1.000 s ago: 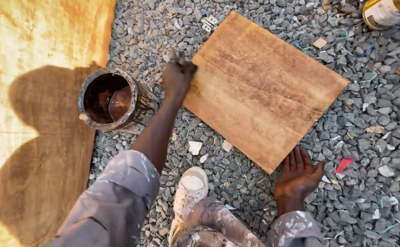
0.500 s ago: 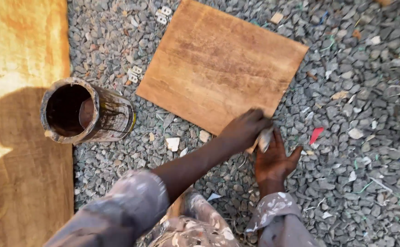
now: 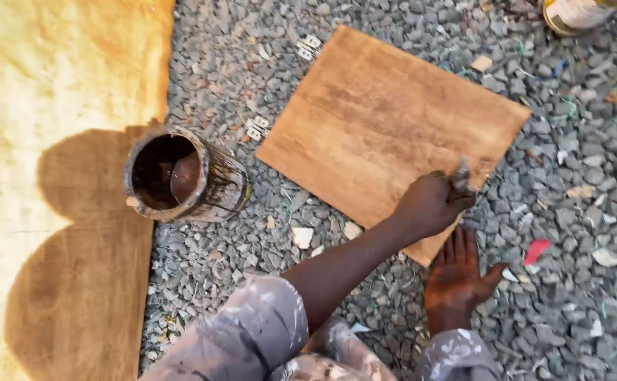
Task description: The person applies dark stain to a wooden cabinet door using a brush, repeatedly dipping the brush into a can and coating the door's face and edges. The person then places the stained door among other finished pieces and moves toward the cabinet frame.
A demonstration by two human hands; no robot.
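Two hands at the near corner of a stained wooden board (image 3: 386,134) lying flat on grey gravel (image 3: 576,212).

Compared with half a second earlier, the left hand (image 3: 432,204) has shifted slightly farther onto the board's right near edge; it is closed around a small rag or brush (image 3: 461,176), too blurred to tell which. The right hand (image 3: 458,276) remains spread flat, fingers wide, on the gravel just below the board's near corner. The board's long axis runs diagonally, upper left to lower right. A stain-filled can (image 3: 181,176) stands left of the board.
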